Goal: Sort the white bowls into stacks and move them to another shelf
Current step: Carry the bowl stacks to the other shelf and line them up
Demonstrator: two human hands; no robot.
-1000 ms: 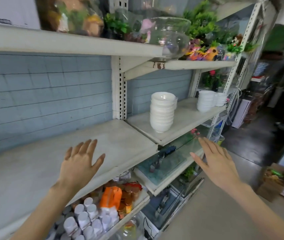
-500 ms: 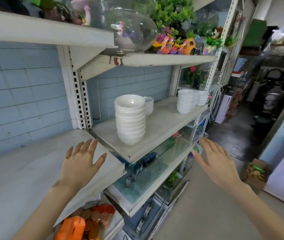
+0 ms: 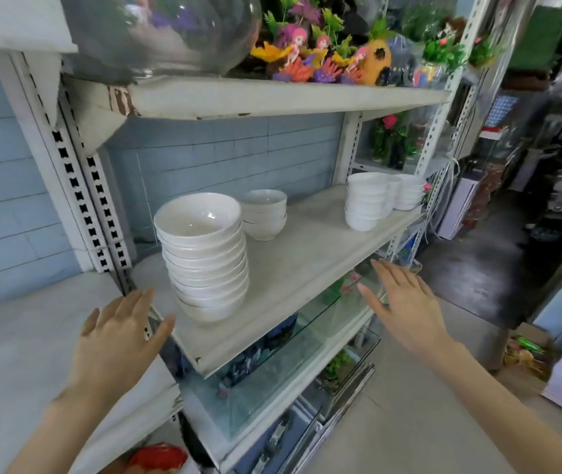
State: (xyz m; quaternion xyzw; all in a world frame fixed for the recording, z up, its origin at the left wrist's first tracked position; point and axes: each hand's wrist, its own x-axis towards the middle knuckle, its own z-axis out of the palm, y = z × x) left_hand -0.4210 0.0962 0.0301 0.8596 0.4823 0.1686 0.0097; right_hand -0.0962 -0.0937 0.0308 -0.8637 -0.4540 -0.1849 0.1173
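A tall stack of white bowls (image 3: 206,258) stands near the front left of the grey middle shelf (image 3: 310,254). Behind it sits a short stack of smaller white bowls (image 3: 265,213). Two more white stacks, one (image 3: 366,201) nearer and one (image 3: 408,192) farther, stand at the shelf's right end. My left hand (image 3: 120,340) hovers open, fingers spread, just left of and below the tall stack, holding nothing. My right hand (image 3: 406,304) is open with straight fingers in front of the shelf edge, to the right of the tall stack, apart from it.
A bare grey shelf (image 3: 16,354) lies lower left, past the slotted white upright (image 3: 77,186). Above hang a glass fishbowl (image 3: 166,32) and colourful aquarium ornaments (image 3: 324,63). Glass tanks (image 3: 272,371) sit below the bowl shelf. An aisle with a cardboard box (image 3: 525,350) opens right.
The view has swung right and closer to the bowl shelf. Both open hands now flank the tall stack, nearer to it than before.
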